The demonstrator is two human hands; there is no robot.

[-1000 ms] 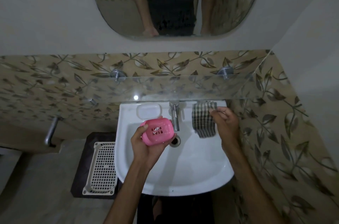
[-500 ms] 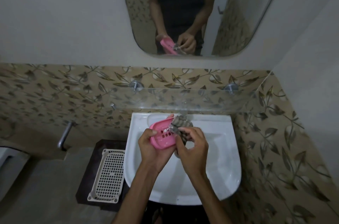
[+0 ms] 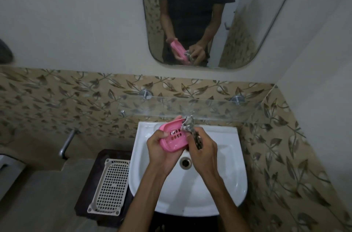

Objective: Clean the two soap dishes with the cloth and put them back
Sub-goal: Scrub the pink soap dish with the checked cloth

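I observe the left hand (image 3: 159, 149) gripping the pink soap dish (image 3: 174, 134) above the sink (image 3: 224, 165); the right hand (image 3: 202, 151) pinches the cloth (image 3: 190, 126) at its far-right rim. I recommend wiping every slot.

Tap and second soap dish hidden behind pink soap dish (image 3: 174, 137) and cloth (image 3: 189, 125).
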